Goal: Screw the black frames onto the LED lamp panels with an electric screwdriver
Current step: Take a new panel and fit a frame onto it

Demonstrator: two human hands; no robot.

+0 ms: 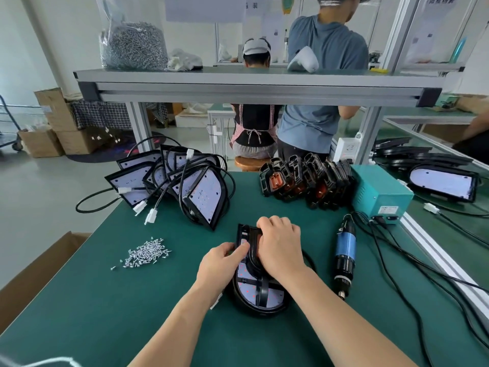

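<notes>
Green surface [132, 300], centre: your left grip [219, 263] and right grip [277, 247] both clasp the black frame [246, 231], seating it on the LED lamp panel [250, 294]. Fastening appears not yet begun: the electric screwdriver [345, 250] lies idle at right, screws [145, 254] at left. Stacked panels [185, 186] await.

I can read nothing: the Chinese characters on the hanging sheets [205, 7] and the teal box's label [389, 208] are too blurred.
</notes>
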